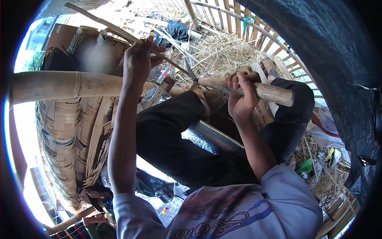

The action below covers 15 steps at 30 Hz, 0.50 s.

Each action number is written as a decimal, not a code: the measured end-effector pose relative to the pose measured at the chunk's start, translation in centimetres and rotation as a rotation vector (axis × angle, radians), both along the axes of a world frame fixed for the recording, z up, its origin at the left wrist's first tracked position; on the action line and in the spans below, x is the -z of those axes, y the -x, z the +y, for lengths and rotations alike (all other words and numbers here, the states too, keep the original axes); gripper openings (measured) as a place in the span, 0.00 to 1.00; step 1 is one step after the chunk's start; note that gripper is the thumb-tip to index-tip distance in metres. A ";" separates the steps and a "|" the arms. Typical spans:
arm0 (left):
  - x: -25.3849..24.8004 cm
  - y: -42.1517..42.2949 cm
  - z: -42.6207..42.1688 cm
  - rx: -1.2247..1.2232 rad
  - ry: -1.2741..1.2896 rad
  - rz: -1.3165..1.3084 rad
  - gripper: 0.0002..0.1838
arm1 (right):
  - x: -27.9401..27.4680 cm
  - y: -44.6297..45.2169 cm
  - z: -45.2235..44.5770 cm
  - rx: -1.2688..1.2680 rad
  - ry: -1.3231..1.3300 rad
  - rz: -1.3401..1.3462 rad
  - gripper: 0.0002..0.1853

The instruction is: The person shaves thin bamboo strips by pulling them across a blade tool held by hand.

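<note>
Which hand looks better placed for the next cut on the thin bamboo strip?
Probably the right hand: its fingers wrap the thick pale wooden handle, and the dark metal blade lies at the long thin tan strip. The left hand grips that strip.

On my left, a thick bamboo pole crossed above a large woven bamboo piece, with brown cardboard behind it. Straw littered the ground ahead of me, and a clear bottle with a red label lay near its edge. Crumpled black plastic sat farther off. A slatted fence curved round ahead and to my right, a blue-green tie knotted on its rail. Dark sheeting hung on my right; below, I saw a green leaf and a red strip against clear plastic. Part of another person showed at lower left.
</note>
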<state>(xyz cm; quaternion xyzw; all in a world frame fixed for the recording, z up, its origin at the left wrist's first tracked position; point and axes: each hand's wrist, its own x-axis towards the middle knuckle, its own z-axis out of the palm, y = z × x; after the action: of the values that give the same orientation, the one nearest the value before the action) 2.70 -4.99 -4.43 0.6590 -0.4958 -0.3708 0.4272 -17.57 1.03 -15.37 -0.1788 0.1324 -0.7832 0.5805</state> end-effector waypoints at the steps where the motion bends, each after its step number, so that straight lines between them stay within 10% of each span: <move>1: 0.0 0.2 0.0 0.017 0.013 -0.005 0.21 | -0.4 0.0 -0.1 0.015 0.022 0.070 0.08; 6: 0.1 1.0 0.1 0.052 0.001 -0.048 0.21 | -1.8 0.3 0.0 0.001 0.147 0.075 0.08; 8: -0.1 1.0 -0.4 0.038 0.011 -0.058 0.21 | 1.5 -0.2 -0.2 0.086 0.001 0.507 0.08; 14: -0.1 1.5 -0.5 0.084 0.009 -0.071 0.19 | -2.1 0.4 0.2 -0.011 0.083 0.074 0.08; 15: -0.1 1.7 -0.3 0.069 0.004 -0.064 0.19 | -1.2 0.3 0.5 0.080 0.073 0.389 0.08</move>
<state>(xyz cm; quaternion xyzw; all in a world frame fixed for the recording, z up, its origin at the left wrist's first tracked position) 1.04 -5.29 -4.35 0.6521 -0.5323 -0.3633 0.3992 -17.84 1.48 -14.18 -0.3420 0.2207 -0.7606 0.5057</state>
